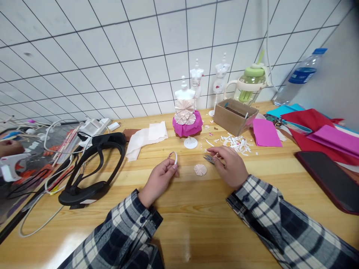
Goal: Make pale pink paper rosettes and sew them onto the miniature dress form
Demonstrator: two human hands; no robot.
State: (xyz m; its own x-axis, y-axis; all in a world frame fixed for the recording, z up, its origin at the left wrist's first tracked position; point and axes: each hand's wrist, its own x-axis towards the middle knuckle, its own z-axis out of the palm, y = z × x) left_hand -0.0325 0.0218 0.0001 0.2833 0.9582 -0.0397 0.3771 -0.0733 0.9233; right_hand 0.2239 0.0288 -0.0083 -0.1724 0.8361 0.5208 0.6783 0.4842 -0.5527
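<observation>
Pinched between the fingers of my left hand [161, 178] is a thin white strip [176, 157], curved into a loop. My right hand [230, 166] rests on the table, its fingers curled over small scissors [209, 159] whose tips point left. A round pleated pink paper piece [200, 170] lies between my hands. Behind it stands a small white dress form [185, 94] with a pleated pale pink top [185, 112] and a magenta skirt [187, 129].
White paper scraps [237, 144] and a cardboard box [235, 116] are at the back right, near a magenta sheet [266, 132]. A phone [331, 179] lies far right. A black headset [92, 190] and cables are left. Another person's hand [11, 148] is far left.
</observation>
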